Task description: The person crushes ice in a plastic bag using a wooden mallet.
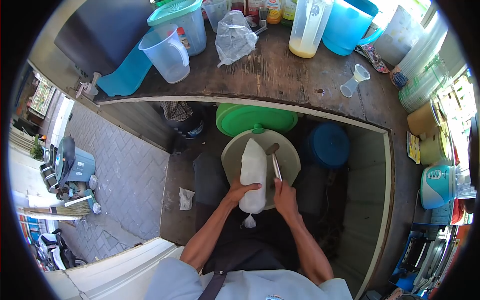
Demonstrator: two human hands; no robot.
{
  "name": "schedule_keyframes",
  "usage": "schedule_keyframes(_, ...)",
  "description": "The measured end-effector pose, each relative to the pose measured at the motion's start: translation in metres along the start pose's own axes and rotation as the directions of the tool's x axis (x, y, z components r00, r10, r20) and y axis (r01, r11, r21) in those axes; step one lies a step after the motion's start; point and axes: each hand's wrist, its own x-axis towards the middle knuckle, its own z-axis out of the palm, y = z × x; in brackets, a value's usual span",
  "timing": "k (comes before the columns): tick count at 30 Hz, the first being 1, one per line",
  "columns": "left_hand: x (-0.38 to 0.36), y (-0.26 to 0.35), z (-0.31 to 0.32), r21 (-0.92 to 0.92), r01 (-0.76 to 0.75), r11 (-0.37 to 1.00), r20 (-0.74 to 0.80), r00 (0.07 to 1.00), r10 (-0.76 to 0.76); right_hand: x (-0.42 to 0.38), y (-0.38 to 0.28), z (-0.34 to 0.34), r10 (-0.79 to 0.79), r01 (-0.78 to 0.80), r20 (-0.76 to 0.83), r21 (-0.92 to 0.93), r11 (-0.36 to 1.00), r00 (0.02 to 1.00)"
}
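A long white bag, tied at its lower end [253, 175], stands over a round pale tub [290, 155]. My left hand [241, 190] is wrapped round the lower left side of this bag, its thumb across the front. To the right, my right hand [285, 196] grips the handle of a hammer [276, 162]. The hammer's head is up, close to the bag's right side and apart from it. Behind the tub leans a green lid [255, 119].
A wooden counter [270, 80] crosses ahead, bearing a clear jug [167, 55], a crumpled plastic bag [236, 40], a blue pitcher [347, 27] and a small funnel [355, 81]. A blue lidded bucket [328, 145] stands right of the tub.
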Motion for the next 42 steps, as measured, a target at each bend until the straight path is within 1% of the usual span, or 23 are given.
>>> schedule_keyframes(2,0.002,0.005,-0.003,-0.038,0.042,0.998,-0.031,0.999,-0.043,-0.004,0.006,-0.002,0.168,-0.17,0.034,0.086,0.982,0.985)
schedule_keyframes(5,0.005,-0.007,-0.008,0.065,0.051,0.997,0.003,0.999,-0.051,-0.036,0.022,0.015,0.255,-0.239,-0.06,0.197,0.951,0.965)
schedule_keyframes(6,0.009,-0.013,-0.009,0.026,0.027,0.999,0.004,1.0,-0.027,-0.044,0.025,0.023,0.253,-0.237,-0.059,0.197,0.951,0.966)
schedule_keyframes(8,0.007,-0.01,-0.004,-0.003,0.003,1.0,0.009,1.0,-0.003,-0.057,0.023,0.037,0.045,-0.026,-0.171,0.111,0.993,0.984)
schedule_keyframes(9,0.006,-0.009,-0.001,-0.088,0.024,0.996,0.001,1.0,-0.024,-0.059,0.023,0.042,0.044,-0.024,-0.175,0.114,0.993,0.984)
schedule_keyframes(11,-0.005,-0.003,0.006,-0.171,0.053,0.984,-0.007,0.998,-0.055,-0.066,0.013,0.043,0.207,-0.193,-0.06,0.182,0.964,0.977)
schedule_keyframes(13,-0.011,0.001,0.009,-0.359,-0.029,0.933,0.03,0.999,0.043,-0.065,0.0,0.029,0.236,-0.217,-0.033,0.279,0.935,0.971)
schedule_keyframes(14,-0.013,-0.003,0.009,-0.357,-0.026,0.934,0.031,0.999,0.039,-0.063,-0.009,0.02,0.258,-0.238,-0.004,0.37,0.898,0.966)
schedule_keyframes(16,-0.021,-0.009,0.011,-0.536,-0.19,0.822,0.147,0.938,0.313,-0.062,-0.031,0.0,0.245,-0.22,-0.008,0.416,0.883,0.969)
schedule_keyframes(17,-0.021,-0.006,0.012,-0.536,-0.194,0.821,0.149,0.936,0.319,-0.06,-0.036,-0.005,0.223,-0.191,-0.017,0.459,0.868,0.975)
schedule_keyframes(21,-0.028,0.026,0.031,-0.359,-0.255,0.898,0.124,0.94,0.316,-0.052,-0.026,-0.015,0.166,-0.147,-0.025,0.355,0.923,0.986)
schedule_keyframes(23,-0.026,0.023,0.032,-0.306,-0.251,0.918,0.089,0.953,0.29,-0.05,-0.03,-0.033,0.096,-0.096,0.005,0.125,0.987,0.995)
schedule_keyframes(24,-0.02,0.015,0.03,-0.185,-0.298,0.936,0.034,0.95,0.309,-0.05,-0.035,-0.041,0.09,-0.09,0.005,0.123,0.988,0.996)
schedule_keyframes(28,-0.016,0.009,0.022,0.074,-0.37,0.926,0.008,0.929,0.37,-0.071,-0.06,-0.072,0.01,0.031,-0.142,0.29,0.957,0.99)
schedule_keyframes(30,-0.015,0.008,0.02,0.095,-0.354,0.93,0.023,0.935,0.354,-0.086,-0.077,-0.07,-0.054,0.329,-0.402,0.658,0.677,0.914)
schedule_keyframes(31,-0.015,0.008,0.02,0.122,-0.346,0.93,0.04,0.938,0.344,-0.088,-0.071,-0.064,-0.121,0.438,-0.447,0.724,0.533,0.886)
schedule_keyframes(32,-0.014,0.008,0.02,0.12,-0.349,0.929,0.04,0.937,0.347,-0.087,-0.052,-0.054,-0.124,0.44,-0.447,0.722,0.534,0.886)
schedule_keyframes(33,-0.013,0.007,0.021,0.118,-0.334,0.935,0.062,0.942,0.329,-0.086,-0.025,-0.043,-0.305,0.451,-0.395,0.36,0.817,0.867)
schedule_keyframes(34,-0.012,0.006,0.02,0.118,-0.321,0.94,0.086,0.946,0.312,-0.08,-0.027,-0.043,-0.442,0.434,-0.267,-0.094,0.896,0.856)
schedule_keyframes(35,-0.012,0.004,0.02,0.116,-0.324,0.939,0.086,0.945,0.316,-0.074,-0.03,-0.042,-0.023,0.023,0.028,0.001,1.0,0.999)
schedule_keyframes(38,-0.004,-0.003,0.016,0.105,-0.311,0.945,0.132,0.946,0.297,-0.062,-0.044,-0.055,0.054,-0.055,0.091,0.005,0.998,0.994)
schedule_keyframes(40,-0.004,-0.017,0.016,0.162,-0.276,0.947,0.108,0.959,0.261,-0.061,-0.061,-0.066,-0.004,0.002,0.023,0.084,0.996,1.0)
schedule_keyframes(42,-0.006,-0.014,0.021,0.143,-0.259,0.955,0.089,0.964,0.249,-0.062,-0.084,-0.078,-0.099,0.21,-0.347,0.301,0.93,0.933)
